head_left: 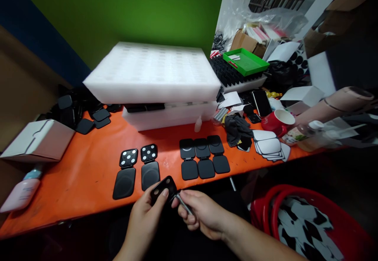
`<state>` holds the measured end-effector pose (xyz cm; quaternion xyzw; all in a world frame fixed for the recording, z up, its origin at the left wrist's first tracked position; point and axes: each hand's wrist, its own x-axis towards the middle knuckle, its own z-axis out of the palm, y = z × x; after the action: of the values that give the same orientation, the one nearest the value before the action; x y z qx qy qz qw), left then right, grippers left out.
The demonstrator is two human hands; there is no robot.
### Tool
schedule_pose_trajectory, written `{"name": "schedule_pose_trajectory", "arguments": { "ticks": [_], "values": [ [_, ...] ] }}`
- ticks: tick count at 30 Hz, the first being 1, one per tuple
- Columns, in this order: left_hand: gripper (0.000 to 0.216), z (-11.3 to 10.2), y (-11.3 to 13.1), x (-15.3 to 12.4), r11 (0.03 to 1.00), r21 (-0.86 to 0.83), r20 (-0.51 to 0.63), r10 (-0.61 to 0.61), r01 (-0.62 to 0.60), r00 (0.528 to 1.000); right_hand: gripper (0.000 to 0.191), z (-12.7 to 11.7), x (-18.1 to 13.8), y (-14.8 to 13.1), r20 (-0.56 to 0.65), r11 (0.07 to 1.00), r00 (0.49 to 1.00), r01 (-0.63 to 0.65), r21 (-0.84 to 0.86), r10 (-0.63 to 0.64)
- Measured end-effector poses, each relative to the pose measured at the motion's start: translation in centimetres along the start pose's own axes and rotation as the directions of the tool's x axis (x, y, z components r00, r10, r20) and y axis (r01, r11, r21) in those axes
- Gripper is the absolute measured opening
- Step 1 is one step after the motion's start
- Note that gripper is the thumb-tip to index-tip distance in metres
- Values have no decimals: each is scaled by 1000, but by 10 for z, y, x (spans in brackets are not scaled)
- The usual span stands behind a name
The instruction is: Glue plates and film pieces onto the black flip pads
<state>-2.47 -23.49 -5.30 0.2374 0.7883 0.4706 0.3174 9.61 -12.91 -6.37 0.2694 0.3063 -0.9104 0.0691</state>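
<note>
My left hand (144,215) grips a black hinged square case (170,183) at the table's front edge, thumb pressed on its face, where a few round spots show. Closed around a slim silver metal rod (186,206), my right hand (203,213) brings its tip against or very near the case's right side; contact is unclear. Behind my left hand, two opened cases lie flat, their upper panels (128,157) marked with white dots and their lower panels (124,183) plain black. To the right, three opened plain black cases (206,168) sit side by side.
White foam blocks (156,71) are stacked at the back of the orange table (88,182). A small dropper bottle (198,124), grey cloth (238,129), white-faced cards (268,144) and red mug (277,121) stand rightward. A red bucket (273,206) of scraps is at lower right.
</note>
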Motion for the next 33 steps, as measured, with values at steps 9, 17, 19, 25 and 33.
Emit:
{"name": "schedule_pose_trajectory", "arguments": {
  "ticks": [9,17,19,25,33],
  "values": [
    [28,0,-13,-16,946,128,150,279,-298,949,23,0,-3,-1,30,999,999,-39,-38,40],
    [26,3,-5,-18,982,44,76,179,-182,981,30,5,-7,-3,-18,984,1000,-26,-174,23],
    [27,3,-2,-17,989,25,81,141,-143,987,32,5,-5,-2,-37,977,999,-16,-211,8],
    [26,-2,-2,-11,997,26,-68,75,-74,995,31,7,-6,-4,73,993,996,-52,-106,60],
    [30,-4,-7,-25,814,233,33,540,-532,841,27,17,-13,-8,-44,998,998,-44,48,46]
  ]
}}
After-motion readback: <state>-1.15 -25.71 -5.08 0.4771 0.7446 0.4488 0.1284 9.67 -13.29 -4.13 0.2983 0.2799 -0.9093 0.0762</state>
